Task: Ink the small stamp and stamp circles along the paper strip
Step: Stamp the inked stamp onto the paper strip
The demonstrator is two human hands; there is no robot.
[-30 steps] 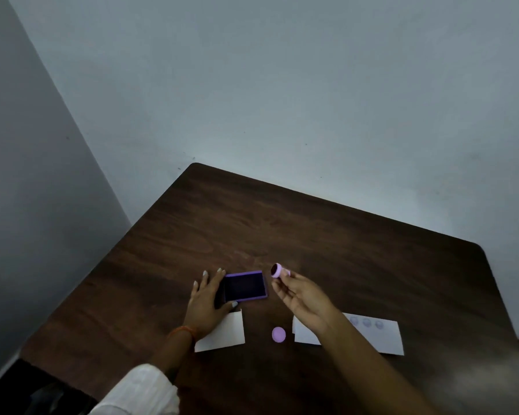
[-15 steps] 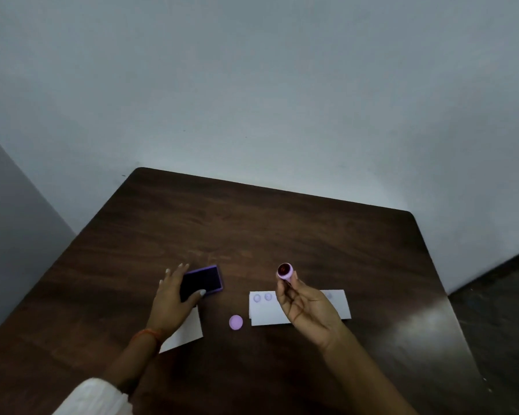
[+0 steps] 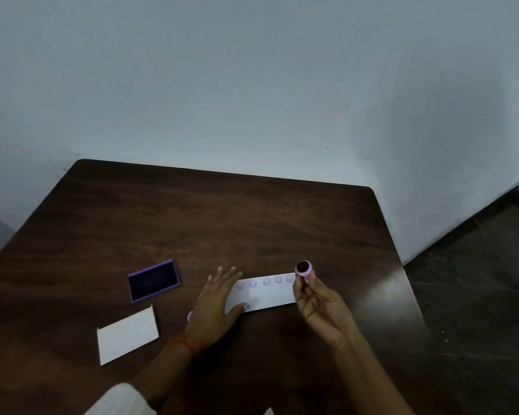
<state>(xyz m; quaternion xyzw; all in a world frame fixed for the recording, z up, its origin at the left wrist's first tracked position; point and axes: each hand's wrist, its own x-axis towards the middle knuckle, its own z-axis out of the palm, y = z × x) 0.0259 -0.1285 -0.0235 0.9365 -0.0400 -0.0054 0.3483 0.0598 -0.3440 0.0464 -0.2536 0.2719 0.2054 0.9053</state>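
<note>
Dark wooden table (image 3: 252, 223), near edge: white paper strip (image 3: 270, 296) bearing a row of faint purple circles (image 3: 266, 282), pinned at its left end by left hand (image 3: 215, 307), flat with fingers spread. Right hand (image 3: 321, 307) at strip's right end, fingertips pinched on small stamp (image 3: 303, 268), inked face up. Toward left edge: open purple ink pad (image 3: 154, 280); nearer, blank white card (image 3: 128, 335).

Single head-worn wide-angle view, forward and down over the table (image 3: 222, 211), near the hands, wall behind.
</note>
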